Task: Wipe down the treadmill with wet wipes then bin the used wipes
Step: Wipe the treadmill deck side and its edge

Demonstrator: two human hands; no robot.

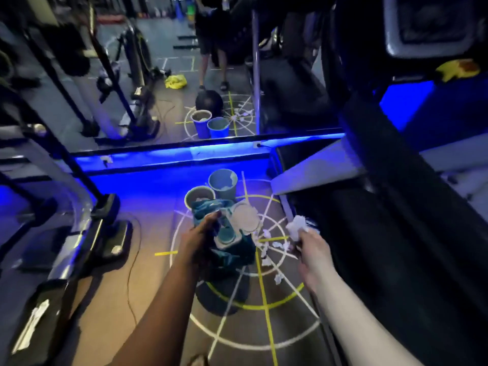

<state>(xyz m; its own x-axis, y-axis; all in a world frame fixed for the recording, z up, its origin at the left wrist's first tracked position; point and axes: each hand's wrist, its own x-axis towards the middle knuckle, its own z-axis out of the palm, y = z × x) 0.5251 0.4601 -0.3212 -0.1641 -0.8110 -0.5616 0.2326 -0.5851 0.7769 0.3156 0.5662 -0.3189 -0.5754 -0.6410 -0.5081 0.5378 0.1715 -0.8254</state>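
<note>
Standing over the taped floor target [239, 346] in a dim gym washed with blue light. Gripping a teal wet-wipe pack [232, 249] in the left hand [200, 239], above the target's centre, fingers curled round the pack's left side and its pale top turned toward the camera. Pinching a crumpled white wipe [297, 227] in the right hand [314, 249], over the target's right half, fingers clamped on the wipe's lower end.

Strewn across the target's rings, right of centre: several used wipes [266, 260], balled up on the floor. Parked at the target's far edge: a left bin [188, 196] and a right bin [224, 192], touching side by side, with white scraps visible inside the left one.

Flanking the target on its right: the dark treadmill [396, 260], black belt running away from the camera, with a yellow cloth [458, 70] draped high on the console. Flanking it on the left: another exercise machine [87, 233], with a thin cable [130, 260] trailing over the floor between machine and target.

Beyond the target's far edge: a glowing blue light strip [184, 151] and, above it, a wall mirror [171, 48] doubling the bins and rings and catching a standing person's legs [211, 70].
</note>
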